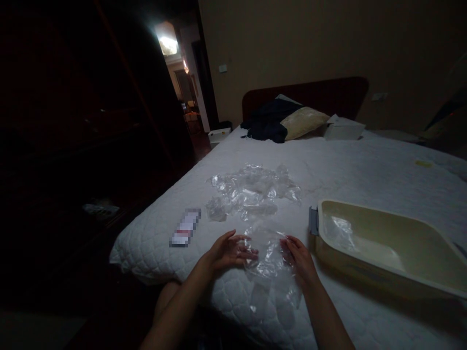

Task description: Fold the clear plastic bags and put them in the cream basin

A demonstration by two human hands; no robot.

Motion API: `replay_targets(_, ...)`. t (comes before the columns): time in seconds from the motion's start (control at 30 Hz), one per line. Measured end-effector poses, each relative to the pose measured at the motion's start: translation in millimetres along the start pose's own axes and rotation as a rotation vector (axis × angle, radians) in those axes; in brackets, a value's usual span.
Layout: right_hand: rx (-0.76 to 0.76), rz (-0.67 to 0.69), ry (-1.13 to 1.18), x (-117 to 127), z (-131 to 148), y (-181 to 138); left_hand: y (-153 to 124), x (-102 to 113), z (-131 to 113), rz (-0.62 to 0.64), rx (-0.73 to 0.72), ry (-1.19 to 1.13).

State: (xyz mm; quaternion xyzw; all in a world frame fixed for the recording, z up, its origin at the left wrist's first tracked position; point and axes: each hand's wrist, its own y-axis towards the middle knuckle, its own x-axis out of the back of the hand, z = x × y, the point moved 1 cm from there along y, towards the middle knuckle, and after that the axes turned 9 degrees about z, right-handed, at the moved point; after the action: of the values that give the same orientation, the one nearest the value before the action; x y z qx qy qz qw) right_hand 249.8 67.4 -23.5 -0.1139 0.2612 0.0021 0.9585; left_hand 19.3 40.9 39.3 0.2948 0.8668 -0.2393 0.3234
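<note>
A clear plastic bag (pixel 269 255) hangs between my hands over the near edge of the bed. My left hand (pixel 233 250) has its fingers stretched apart, with the fingertips against or behind the film on its left side. On the other side, my right hand (pixel 297 255) pinches the bag's edge between thumb and fingers. Just beyond lies a loose pile of crumpled clear plastic bags (pixel 251 187) on the white quilted bedcover (pixel 153 233). A blurred-out flat white card or phone (pixel 185 227) rests to the left of my left hand.
A cream plastic bin (pixel 383 272) with a grey latch (pixel 313 221) stands at the right. Near the headboard (pixel 310 90) lie dark clothing (pixel 268 119), a beige pillow (pixel 304 121) and a white box (pixel 345 129). A lit doorway (pixel 182 73) opens at the back left.
</note>
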Motion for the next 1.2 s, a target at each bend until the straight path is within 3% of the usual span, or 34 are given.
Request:
replay_targets(0.13, -0.001, -0.024, -0.004, 1, -1, 1, -5, 1, 18, 0.051, 0.034, -0.026)
replay_targets(0.27, -0.014, -0.027, 0.001, 1, -1, 0, -11, 5, 29, 0.067, 0.051, 0.126)
replay_targets(0.6, 0.017, 0.002, -0.103, -3, 2, -3, -38, -1, 20, -0.163, 0.299, 0.67)
replay_targets(0.87, -0.004, 0.047, -0.138, -6, 2, -1, -58, 5, 25, -0.333, 0.42, 0.852)
replay_targets(0.93, -0.017, 0.04, -0.112, -5, 1, -1, -59, 10, 26, -0.404, 0.359, 0.953)
replay_targets(1.1, -0.002, 0.065, 0.046, -4, -2, 2, -50, 6, 24, -0.669, -0.113, 1.431)
replay_targets(1.13, 0.002, 0.075, 0.068, -4, -2, 3, -45, 1, 26, -0.667, -0.194, 1.521)
replay_targets(1.2, 0.002, 0.092, 0.092, -5, -2, 3, -29, -12, 32, -0.507, -0.34, 1.716)
